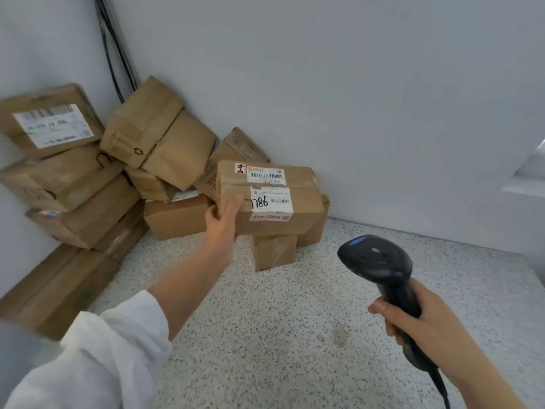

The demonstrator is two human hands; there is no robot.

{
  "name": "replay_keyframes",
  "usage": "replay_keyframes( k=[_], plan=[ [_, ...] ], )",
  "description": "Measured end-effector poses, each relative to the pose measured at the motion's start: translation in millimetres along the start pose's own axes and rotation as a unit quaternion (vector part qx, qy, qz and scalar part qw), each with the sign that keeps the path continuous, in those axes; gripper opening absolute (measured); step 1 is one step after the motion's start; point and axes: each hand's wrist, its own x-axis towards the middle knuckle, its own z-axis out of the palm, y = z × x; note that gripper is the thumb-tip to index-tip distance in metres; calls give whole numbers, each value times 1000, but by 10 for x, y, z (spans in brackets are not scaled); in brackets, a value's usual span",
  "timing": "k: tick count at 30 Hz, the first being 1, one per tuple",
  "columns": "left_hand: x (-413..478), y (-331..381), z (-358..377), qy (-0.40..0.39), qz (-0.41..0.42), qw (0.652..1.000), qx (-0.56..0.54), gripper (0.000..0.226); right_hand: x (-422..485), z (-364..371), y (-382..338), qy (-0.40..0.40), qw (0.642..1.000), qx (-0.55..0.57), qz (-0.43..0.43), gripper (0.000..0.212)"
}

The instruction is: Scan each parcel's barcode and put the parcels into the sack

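The brown parcel [300, 215] is in the middle of the view, far from the person. The left hand [221, 222] grips its left end, with the thumb on top and the fingers curled under it. Two white labels [269, 190] with barcodes are on the top of the parcel, and one has "786" written on it in black pen.

A small box [272, 252] stands on end right below the parcel; I cannot tell if the two touch. The right hand [421, 323] is near and to the right, closed around the handle of a black scanner [377, 264]. The scanner's head points toward the parcel but stays well apart from it.

More brown boxes [73, 184] are piled in the far left corner, some tilted. They sit on a speckled floor [280, 335] against pale walls [324, 84]. Black cables [115, 48] run down the corner. The left arm has a white sleeve [97, 355].
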Motion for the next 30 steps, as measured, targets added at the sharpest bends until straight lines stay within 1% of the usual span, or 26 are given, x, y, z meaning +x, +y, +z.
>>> replay_keyframes(
  k=[1,2,4,6,10,12,15,17,21,22,25,27,28,30],
  plan=[
    [-59,-124,-50,7,-6,1000,-26,88,-17,8,12,-7,1000,2,-1,11],
    [-163,-231,-89,18,-15,999,-48,80,-35,15,26,-13,1000,4,-1,11],
    [-348,-484,-187,36,-35,995,-86,71,-79,30,59,-22,1000,-2,-4,11],
    [-504,-773,-303,66,-45,991,-109,68,-132,46,100,-30,999,-12,-9,10],
    [-840,-1432,-477,154,-84,980,-97,74,-221,96,177,-46,999,-7,-1,9],
    [-970,-1688,-544,180,-113,973,-94,74,-268,134,200,-57,998,-8,3,9],
    [-1116,-1968,-597,165,-147,973,-72,75,-330,183,254,-74,997,-17,8,11],
    [-1176,-2095,-604,161,-166,972,-49,81,-370,201,291,-82,996,-28,13,11],
    [-1182,-2239,-577,141,-204,969,-4,116,-412,207,332,-84,996,-30,22,12],
    [-1172,-2258,-578,124,-211,970,15,117,-411,204,337,-83,996,-28,23,13],
    [-1174,-2277,-586,61,-224,970,68,96,-401,198,365,-80,996,-23,26,12],
    [-1164,-2284,-590,7,-228,970,84,89,-389,202,375,-81,996,-19,29,12],
    [-1139,-2288,-605,-16,-223,970,93,91,-382,206,379,-83,996,-15,31,12],
    [-1062,-2239,-650,-28,-200,971,132,105,-368,214,393,-83,996,-7,38,12]
  ],
)
